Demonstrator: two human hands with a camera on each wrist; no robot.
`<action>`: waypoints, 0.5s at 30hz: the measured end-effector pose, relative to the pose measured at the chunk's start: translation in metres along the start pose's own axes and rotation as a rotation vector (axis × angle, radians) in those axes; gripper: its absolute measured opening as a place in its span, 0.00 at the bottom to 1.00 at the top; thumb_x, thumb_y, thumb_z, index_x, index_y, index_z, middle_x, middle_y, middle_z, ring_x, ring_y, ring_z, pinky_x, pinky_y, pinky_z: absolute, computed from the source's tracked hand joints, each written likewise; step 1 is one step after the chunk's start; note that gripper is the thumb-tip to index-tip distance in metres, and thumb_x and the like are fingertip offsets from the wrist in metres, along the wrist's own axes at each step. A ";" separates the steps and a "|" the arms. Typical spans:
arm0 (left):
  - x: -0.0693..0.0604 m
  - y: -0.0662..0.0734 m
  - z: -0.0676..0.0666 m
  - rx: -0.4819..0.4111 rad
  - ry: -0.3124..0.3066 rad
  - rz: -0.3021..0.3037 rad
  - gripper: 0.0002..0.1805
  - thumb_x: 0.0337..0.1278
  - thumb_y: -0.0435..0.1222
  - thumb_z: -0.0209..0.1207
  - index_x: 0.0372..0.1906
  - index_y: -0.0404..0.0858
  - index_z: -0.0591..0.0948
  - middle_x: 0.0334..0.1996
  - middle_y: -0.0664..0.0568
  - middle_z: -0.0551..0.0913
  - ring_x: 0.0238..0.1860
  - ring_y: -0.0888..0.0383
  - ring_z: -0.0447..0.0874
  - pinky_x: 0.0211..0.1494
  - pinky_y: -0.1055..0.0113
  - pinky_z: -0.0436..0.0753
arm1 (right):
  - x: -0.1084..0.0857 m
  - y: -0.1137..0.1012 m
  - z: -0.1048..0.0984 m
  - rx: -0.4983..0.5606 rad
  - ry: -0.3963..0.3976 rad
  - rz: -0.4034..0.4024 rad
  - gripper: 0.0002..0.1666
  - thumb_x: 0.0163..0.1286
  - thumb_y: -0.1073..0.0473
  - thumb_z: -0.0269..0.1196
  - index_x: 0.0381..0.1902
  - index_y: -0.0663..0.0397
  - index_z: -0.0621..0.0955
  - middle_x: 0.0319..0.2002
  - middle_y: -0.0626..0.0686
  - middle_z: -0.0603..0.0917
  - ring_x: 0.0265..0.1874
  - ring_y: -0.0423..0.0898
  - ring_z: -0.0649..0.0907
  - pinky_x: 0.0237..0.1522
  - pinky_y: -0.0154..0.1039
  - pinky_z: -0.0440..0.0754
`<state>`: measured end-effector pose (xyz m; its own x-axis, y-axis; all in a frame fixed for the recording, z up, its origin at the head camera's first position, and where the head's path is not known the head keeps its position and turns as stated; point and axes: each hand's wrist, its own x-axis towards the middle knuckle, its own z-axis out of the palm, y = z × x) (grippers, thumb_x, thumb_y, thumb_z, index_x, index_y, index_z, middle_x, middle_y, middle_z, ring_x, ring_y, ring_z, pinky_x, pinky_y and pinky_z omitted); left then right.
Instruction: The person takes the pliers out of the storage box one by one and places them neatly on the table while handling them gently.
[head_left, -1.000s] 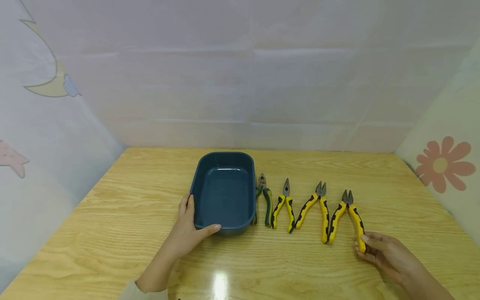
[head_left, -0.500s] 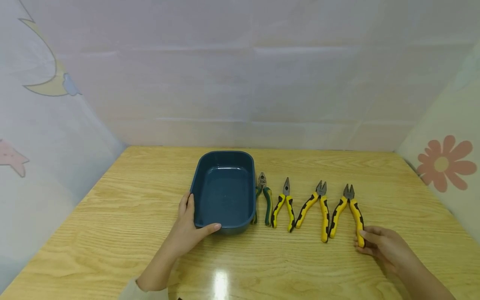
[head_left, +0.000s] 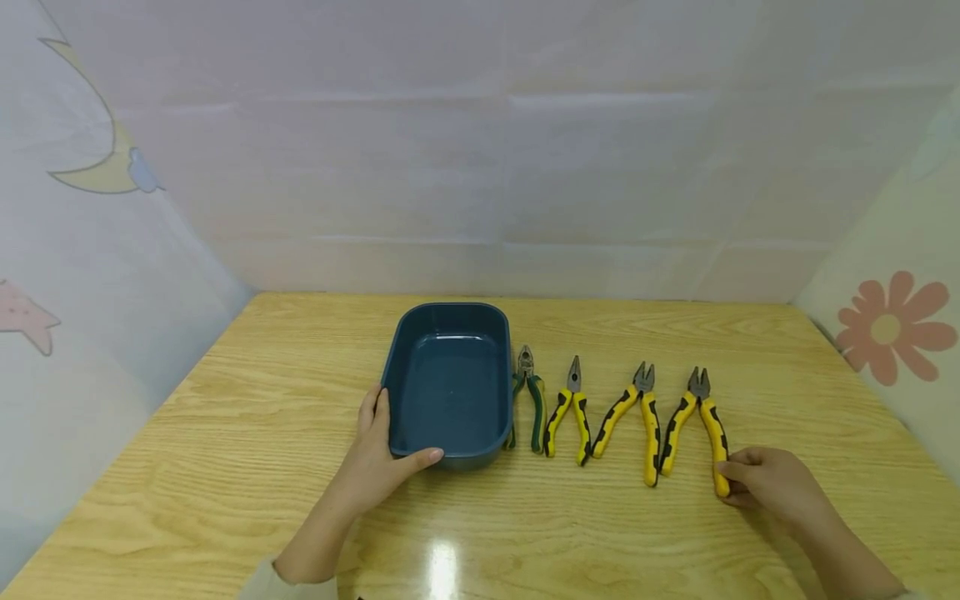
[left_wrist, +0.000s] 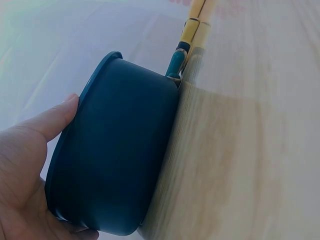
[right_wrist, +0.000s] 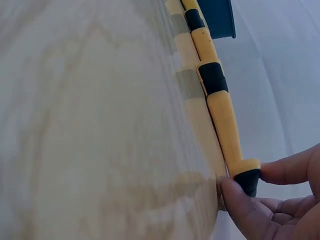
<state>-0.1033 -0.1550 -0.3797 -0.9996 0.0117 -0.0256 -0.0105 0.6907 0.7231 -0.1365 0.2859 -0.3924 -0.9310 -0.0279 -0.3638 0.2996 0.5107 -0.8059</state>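
My left hand (head_left: 378,467) grips the near left corner of a dark blue plastic bin (head_left: 450,408), thumb over the front rim. In the left wrist view the bin's outer wall (left_wrist: 115,145) stands beside the hand (left_wrist: 22,165). At the right end of a row of tools, my right hand (head_left: 776,483) pinches the right handle of yellow-and-black combination pliers (head_left: 716,437), which lie with handles spread. Up close in the right wrist view, thumb and fingers hold the handle's end (right_wrist: 247,177). Part of the right hand's fingers is hidden under the handle.
Left of the held pliers lie another yellow-and-black pair (head_left: 651,442), smaller yellow needle-nose pliers (head_left: 582,429) and green-handled pliers (head_left: 538,417) close against the bin. The wooden table (head_left: 225,442) meets cloth-covered walls (head_left: 480,183) at the back and sides.
The rightmost pliers have shifted slightly away from me, their heads now closer in line with the neighbouring pair. My right hand moved forward with them. Left hand and bin stay put.
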 end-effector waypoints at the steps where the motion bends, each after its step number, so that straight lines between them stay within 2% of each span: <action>1: 0.000 0.000 0.000 -0.001 0.000 0.000 0.61 0.36 0.58 0.60 0.66 0.38 0.34 0.65 0.50 0.28 0.63 0.42 0.40 0.56 0.46 0.56 | 0.000 -0.001 0.000 -0.034 0.010 -0.001 0.20 0.61 0.63 0.54 0.38 0.83 0.70 0.29 0.57 0.75 0.23 0.45 0.79 0.28 0.38 0.78; 5: 0.000 0.000 0.000 -0.001 -0.001 0.000 0.61 0.36 0.58 0.60 0.66 0.38 0.34 0.65 0.50 0.28 0.63 0.41 0.40 0.56 0.46 0.56 | 0.000 -0.001 0.001 -0.053 0.023 0.016 0.21 0.59 0.61 0.57 0.38 0.80 0.72 0.27 0.56 0.76 0.23 0.45 0.79 0.27 0.38 0.78; 15: 0.000 0.000 0.001 0.005 -0.006 -0.004 0.60 0.36 0.59 0.59 0.66 0.38 0.34 0.65 0.50 0.28 0.63 0.41 0.40 0.56 0.45 0.56 | 0.001 0.003 0.002 0.043 -0.005 0.036 0.21 0.60 0.64 0.55 0.41 0.83 0.68 0.25 0.53 0.77 0.23 0.45 0.79 0.28 0.38 0.78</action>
<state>-0.1035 -0.1540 -0.3808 -0.9994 0.0137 -0.0327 -0.0140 0.6946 0.7193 -0.1358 0.2860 -0.3958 -0.9183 -0.0146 -0.3957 0.3421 0.4737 -0.8115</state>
